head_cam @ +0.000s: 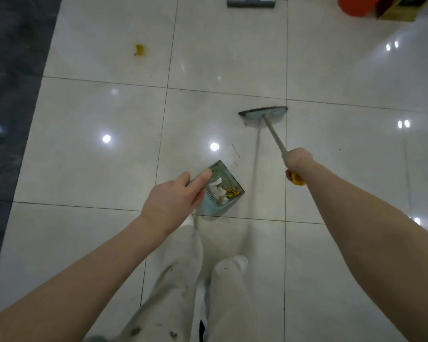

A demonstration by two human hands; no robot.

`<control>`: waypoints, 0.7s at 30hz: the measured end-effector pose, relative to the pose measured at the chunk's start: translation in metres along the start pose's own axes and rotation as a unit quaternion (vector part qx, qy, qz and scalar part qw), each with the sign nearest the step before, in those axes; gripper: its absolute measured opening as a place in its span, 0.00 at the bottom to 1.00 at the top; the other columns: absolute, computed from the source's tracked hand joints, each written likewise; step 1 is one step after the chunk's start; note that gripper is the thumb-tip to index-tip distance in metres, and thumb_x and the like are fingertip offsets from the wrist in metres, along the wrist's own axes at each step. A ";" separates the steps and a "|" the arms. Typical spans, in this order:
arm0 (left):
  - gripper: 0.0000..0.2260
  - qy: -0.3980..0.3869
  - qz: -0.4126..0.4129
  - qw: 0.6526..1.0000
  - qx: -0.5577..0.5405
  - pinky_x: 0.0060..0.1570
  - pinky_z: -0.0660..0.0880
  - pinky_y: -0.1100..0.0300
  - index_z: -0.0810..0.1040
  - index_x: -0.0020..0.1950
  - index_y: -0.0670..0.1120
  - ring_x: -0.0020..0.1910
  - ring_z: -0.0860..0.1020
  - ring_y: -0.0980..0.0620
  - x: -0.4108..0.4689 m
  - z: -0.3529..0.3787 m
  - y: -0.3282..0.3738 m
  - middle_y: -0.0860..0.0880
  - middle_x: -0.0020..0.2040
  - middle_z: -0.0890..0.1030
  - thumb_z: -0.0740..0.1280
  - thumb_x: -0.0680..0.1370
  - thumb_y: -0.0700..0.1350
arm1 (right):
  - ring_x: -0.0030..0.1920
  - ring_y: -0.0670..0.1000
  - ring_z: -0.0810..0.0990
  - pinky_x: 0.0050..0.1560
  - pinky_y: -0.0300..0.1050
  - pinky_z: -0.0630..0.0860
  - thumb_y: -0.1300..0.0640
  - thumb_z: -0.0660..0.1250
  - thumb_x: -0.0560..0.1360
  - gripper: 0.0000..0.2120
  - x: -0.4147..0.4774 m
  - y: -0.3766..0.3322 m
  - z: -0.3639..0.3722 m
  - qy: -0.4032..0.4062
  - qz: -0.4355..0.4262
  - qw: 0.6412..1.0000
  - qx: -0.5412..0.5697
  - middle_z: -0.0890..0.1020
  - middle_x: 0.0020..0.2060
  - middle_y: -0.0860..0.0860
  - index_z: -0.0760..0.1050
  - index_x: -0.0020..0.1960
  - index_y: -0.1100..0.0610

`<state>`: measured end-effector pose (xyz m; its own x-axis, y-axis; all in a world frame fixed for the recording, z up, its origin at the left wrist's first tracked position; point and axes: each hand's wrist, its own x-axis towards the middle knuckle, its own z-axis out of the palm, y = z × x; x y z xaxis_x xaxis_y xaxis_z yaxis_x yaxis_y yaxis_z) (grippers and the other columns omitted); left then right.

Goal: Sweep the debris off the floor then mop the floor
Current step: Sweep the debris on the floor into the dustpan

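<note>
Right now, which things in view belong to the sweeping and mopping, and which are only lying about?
Belong to the job:
broom, held by the right hand
dustpan, held by the left hand
debris in the dustpan
yellow spot on the floor
grey flat head at the top edge, perhaps the mop

Lying about:
red object
yellow and dark box beside it

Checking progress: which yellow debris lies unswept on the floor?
The yellow blob at upper left, lying alone; the other yellow bits sit in the dustpan.
</note>
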<state>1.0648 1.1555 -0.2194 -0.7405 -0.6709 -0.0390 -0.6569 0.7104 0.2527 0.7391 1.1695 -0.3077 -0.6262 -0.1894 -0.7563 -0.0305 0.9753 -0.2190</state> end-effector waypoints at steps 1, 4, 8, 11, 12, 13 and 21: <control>0.15 0.001 -0.003 1.000 0.001 0.20 0.66 0.60 0.63 0.65 0.52 0.22 0.71 0.43 0.002 0.000 0.000 0.44 0.35 0.74 0.53 0.79 0.52 | 0.24 0.54 0.73 0.26 0.42 0.74 0.57 0.58 0.81 0.13 0.000 0.004 0.010 -0.004 -0.002 1.000 -0.017 0.76 0.34 0.58 0.73 0.58 0.66; 0.16 -0.011 -0.011 1.000 -0.006 0.22 0.69 0.58 0.60 0.66 0.53 0.24 0.72 0.43 0.006 -0.001 0.000 0.44 0.37 0.74 0.50 0.79 0.53 | 0.20 0.53 0.74 0.22 0.44 0.74 0.61 0.54 0.81 0.12 -0.017 0.027 0.036 -0.011 -0.026 0.995 -0.094 0.78 0.30 0.61 0.72 0.55 0.68; 0.17 -0.026 -0.018 0.999 -0.015 0.24 0.73 0.54 0.57 0.67 0.54 0.25 0.72 0.43 0.006 -0.006 0.000 0.43 0.39 0.74 0.47 0.79 0.55 | 0.30 0.57 0.80 0.28 0.50 0.81 0.63 0.54 0.80 0.10 -0.059 0.069 0.046 -0.038 -0.067 0.982 -0.174 0.78 0.39 0.60 0.70 0.58 0.63; 0.17 -0.026 -0.010 1.000 -0.009 0.24 0.72 0.56 0.57 0.67 0.53 0.25 0.72 0.43 0.000 -0.004 0.007 0.43 0.39 0.74 0.49 0.80 0.55 | 0.34 0.56 0.80 0.28 0.49 0.81 0.61 0.53 0.79 0.12 -0.090 0.109 0.041 -0.049 -0.080 0.976 -0.198 0.75 0.42 0.56 0.68 0.60 0.58; 0.16 -0.027 -0.006 1.000 -0.009 0.23 0.71 0.57 0.58 0.67 0.52 0.25 0.72 0.43 -0.003 -0.002 0.011 0.43 0.38 0.74 0.53 0.80 0.53 | 0.35 0.57 0.80 0.28 0.51 0.82 0.60 0.52 0.79 0.12 -0.100 0.122 0.039 -0.051 -0.083 0.973 -0.210 0.75 0.42 0.56 0.67 0.60 0.57; 0.16 -0.027 -0.003 1.000 -0.009 0.23 0.69 0.57 0.59 0.67 0.52 0.24 0.71 0.43 -0.006 0.000 0.015 0.43 0.38 0.74 0.57 0.80 0.51 | 0.36 0.57 0.80 0.29 0.53 0.82 0.60 0.53 0.79 0.11 -0.110 0.135 0.037 -0.056 -0.085 0.969 -0.226 0.75 0.42 0.56 0.67 0.60 0.56; 0.18 -0.037 -0.011 0.999 -0.008 0.23 0.71 0.55 0.57 0.68 0.53 0.24 0.70 0.43 -0.014 -0.002 0.019 0.43 0.37 0.73 0.60 0.80 0.50 | 0.39 0.52 0.78 0.42 0.51 0.82 0.57 0.54 0.81 0.08 -0.181 0.230 0.045 -0.100 -0.107 0.944 -0.296 0.74 0.41 0.52 0.66 0.58 0.54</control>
<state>1.0631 1.1774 -0.2122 -0.7344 -0.6688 -0.1156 -0.6716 0.6916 0.2657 0.8808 1.4234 -0.2488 -0.3977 -0.3493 -0.8484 -0.6072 0.7935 -0.0421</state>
